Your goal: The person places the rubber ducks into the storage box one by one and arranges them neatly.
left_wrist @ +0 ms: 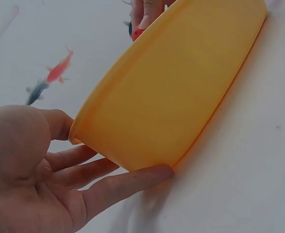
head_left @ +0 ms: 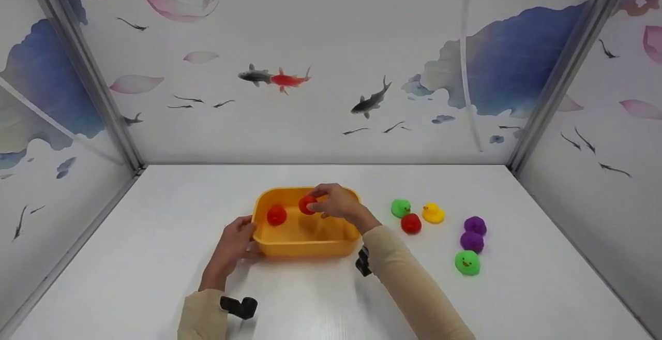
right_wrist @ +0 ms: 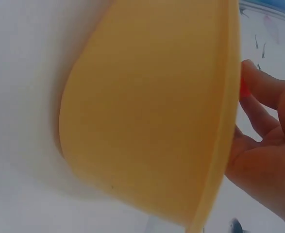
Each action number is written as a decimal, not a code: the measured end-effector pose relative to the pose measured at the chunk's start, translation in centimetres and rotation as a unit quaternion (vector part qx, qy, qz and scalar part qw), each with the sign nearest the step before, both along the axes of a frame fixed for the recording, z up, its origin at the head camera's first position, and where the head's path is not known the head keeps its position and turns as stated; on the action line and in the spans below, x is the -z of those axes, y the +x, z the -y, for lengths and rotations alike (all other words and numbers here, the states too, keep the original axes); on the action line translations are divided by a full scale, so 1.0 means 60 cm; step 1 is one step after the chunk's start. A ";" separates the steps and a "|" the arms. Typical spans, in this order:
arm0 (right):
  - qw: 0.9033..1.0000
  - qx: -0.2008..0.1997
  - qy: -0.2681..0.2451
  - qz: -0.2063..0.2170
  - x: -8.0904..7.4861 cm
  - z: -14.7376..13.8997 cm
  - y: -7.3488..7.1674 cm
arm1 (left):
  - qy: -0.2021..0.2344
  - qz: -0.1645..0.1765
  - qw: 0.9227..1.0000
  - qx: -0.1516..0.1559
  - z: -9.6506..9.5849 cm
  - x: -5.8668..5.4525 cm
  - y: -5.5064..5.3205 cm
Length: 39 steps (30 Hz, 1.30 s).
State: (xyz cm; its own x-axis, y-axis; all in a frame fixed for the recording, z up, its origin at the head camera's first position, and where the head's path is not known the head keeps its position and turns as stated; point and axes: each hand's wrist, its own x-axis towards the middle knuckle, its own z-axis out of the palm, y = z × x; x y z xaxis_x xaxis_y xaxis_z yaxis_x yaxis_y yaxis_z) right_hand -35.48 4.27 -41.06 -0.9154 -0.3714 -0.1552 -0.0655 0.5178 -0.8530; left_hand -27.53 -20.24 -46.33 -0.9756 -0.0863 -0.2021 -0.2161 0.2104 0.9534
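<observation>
A yellow plastic tub [head_left: 310, 249] stands on the white table. My left hand [head_left: 235, 241] grips its left side; in the left wrist view, one digit is at the rim and the other fingers lie along the outer wall [left_wrist: 166, 92]. Over the tub, my right hand [head_left: 336, 203] pinches a small red toy duck [head_left: 306, 204], whose dark eye dot [left_wrist: 136, 33] shows in the left wrist view. Another red toy [head_left: 276, 215] lies inside the tub at the left. In the right wrist view, the tub wall [right_wrist: 147, 107] hides much of the held duck.
Right of the tub are a green duck [head_left: 400, 208], a red toy [head_left: 411, 224] and a yellow duck [head_left: 433, 213]. Farther right, two purple toys [head_left: 473, 234] and another green duck [head_left: 467, 263] form a line. Patterned panels [head_left: 310, 122] enclose the table's back and sides.
</observation>
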 end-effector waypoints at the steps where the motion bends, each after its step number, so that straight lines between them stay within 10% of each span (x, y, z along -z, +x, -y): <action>1: 1.000 0.007 0.001 0.003 0.001 0.004 -0.001 | -0.003 0.000 1.000 0.000 0.000 -0.001 -0.001; 39: 0.998 0.069 0.005 -0.005 0.055 0.077 -0.016 | -0.005 0.008 1.000 0.003 0.005 0.004 -0.003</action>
State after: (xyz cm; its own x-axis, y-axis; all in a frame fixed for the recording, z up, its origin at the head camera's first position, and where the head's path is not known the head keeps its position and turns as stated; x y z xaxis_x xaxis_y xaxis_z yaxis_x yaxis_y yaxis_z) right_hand -36.43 -0.33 -44.36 -0.9595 -0.2394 -0.1486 -0.0016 0.5318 -0.8469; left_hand -27.73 -20.54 -46.56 -0.9728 -0.0825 -0.2165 -0.2297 0.2206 0.9479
